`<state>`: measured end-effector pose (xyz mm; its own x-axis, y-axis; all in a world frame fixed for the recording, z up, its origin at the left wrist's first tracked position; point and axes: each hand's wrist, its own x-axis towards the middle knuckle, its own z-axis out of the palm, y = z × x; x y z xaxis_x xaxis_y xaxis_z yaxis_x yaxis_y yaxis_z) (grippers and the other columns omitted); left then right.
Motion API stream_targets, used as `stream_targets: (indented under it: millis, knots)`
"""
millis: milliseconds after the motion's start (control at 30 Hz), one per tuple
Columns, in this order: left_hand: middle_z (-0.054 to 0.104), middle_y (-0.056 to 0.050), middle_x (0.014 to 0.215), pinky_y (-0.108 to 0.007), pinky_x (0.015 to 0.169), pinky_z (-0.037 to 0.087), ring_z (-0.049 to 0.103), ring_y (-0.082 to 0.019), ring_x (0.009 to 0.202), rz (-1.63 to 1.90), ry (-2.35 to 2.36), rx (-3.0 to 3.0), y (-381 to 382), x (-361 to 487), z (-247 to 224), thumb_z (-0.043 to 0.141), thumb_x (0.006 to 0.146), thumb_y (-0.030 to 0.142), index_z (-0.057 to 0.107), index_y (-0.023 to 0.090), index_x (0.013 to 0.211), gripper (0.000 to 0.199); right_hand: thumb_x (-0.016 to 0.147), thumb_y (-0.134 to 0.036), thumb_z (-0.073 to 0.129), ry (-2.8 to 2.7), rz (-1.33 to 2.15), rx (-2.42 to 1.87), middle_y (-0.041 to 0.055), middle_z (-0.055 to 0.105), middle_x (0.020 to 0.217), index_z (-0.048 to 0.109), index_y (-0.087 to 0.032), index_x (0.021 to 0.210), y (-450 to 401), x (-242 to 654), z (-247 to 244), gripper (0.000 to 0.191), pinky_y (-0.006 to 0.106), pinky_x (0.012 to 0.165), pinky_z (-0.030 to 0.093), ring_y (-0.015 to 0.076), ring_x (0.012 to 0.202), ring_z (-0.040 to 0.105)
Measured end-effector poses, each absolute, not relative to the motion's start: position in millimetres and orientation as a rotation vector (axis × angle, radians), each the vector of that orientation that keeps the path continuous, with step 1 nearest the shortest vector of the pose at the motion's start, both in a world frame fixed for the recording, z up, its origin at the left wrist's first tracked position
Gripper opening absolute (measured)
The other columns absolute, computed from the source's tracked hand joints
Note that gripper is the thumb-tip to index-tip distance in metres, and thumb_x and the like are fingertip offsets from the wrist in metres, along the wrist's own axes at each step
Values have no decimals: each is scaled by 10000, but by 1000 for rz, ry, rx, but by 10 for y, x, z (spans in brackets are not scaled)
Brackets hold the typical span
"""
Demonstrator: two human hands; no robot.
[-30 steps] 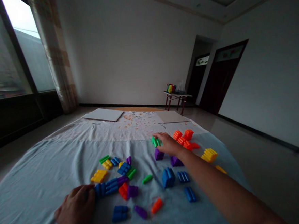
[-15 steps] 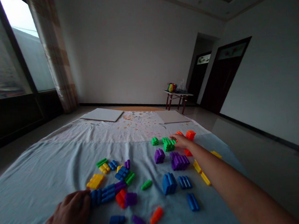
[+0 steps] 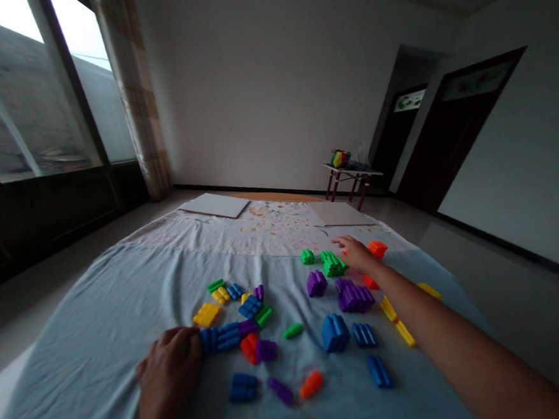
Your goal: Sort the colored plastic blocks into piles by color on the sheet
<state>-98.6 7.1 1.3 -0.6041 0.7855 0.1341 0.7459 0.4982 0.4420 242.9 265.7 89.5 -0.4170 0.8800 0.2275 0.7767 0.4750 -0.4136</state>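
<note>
On the blue sheet [image 3: 79, 351], what is held?
— Nothing is seen pinched. Plastic blocks [image 3: 250, 306] are strewn in front of the person. Left hand [image 3: 169, 377] is curled against the end of a blue block row [image 3: 221, 338]; whether it grips cannot be told.
Right hand [image 3: 356, 254]?
— Arm is extended, fingers loosely spread, between a green block stack [image 3: 334, 264] and an orange block [image 3: 378, 248].
Step?
— A reach is judged in hand. A pinch is called for if that orange block is to be lifted.
</note>
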Motion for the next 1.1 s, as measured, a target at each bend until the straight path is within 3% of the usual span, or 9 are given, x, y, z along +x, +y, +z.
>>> stream_targets:
  millis: [167, 300, 433, 667, 867, 1100]
  knots:
    - [608, -90, 1165, -451, 873, 356, 515, -276, 1084, 736, 2668, 1357, 61, -909, 66, 286, 862, 393, 659, 245, 1010, 428, 766, -99, 505, -2514, 375, -939, 81, 634, 1102, 609, -164, 1115, 2048, 1736, 984, 370, 291, 905, 434, 164, 977, 590]
    - [608, -92, 1174, -451, 874, 355, 510, -279, 1093, 764, 2647, 1347, 55, -900, 86, 295, 867, 382, 667, 244, 1007, 421, 791, -238, 528, -2777, 348, -978, 75, 682, 987, 650, -179, 964, 1563, 1197, 894, 220, 280, 802, 455, 189, 913, 627]
    - [620, -87, 1142, -442, 887, 349, 512, -266, 1094, 803, 2632, 1349, 47, -907, 87, 321, 861, 368, 672, 254, 1001, 395, 721, -379, 619, -2900, 278, -1118, 111, 677, 1008, 604, -173, 989, 1348, 934, 754, 339, 326, 743, 467, 261, 938, 630]
    - [615, -89, 1153, -453, 899, 345, 521, -273, 1084, 796, 2611, 1333, 15, -872, 138, 322, 856, 357, 669, 244, 1005, 395, 669, -140, 602, -2974, 325, -1055, 84, 667, 1058, 525, -175, 1137, 1441, 1057, 623, 476, 287, 777, 461, 223, 980, 622]
    - [612, -86, 1161, -469, 904, 338, 508, -278, 1103, 762, 2603, 1334, 27, -849, 174, 301, 856, 363, 666, 246, 995, 408, 670, -215, 626, -2981, 321, -1040, 127, 615, 1156, 551, -165, 1155, 1505, 1163, 552, 494, 318, 857, 440, 258, 1087, 565]
    - [606, -89, 1188, -485, 898, 358, 510, -296, 1118, 749, 2627, 1359, 46, -933, 85, 287, 852, 391, 665, 255, 1015, 433, 655, -194, 637, -2960, 290, -1023, 71, 647, 1075, 579, -217, 1127, 1471, 1134, 611, 476, 305, 850, 435, 232, 1021, 592]
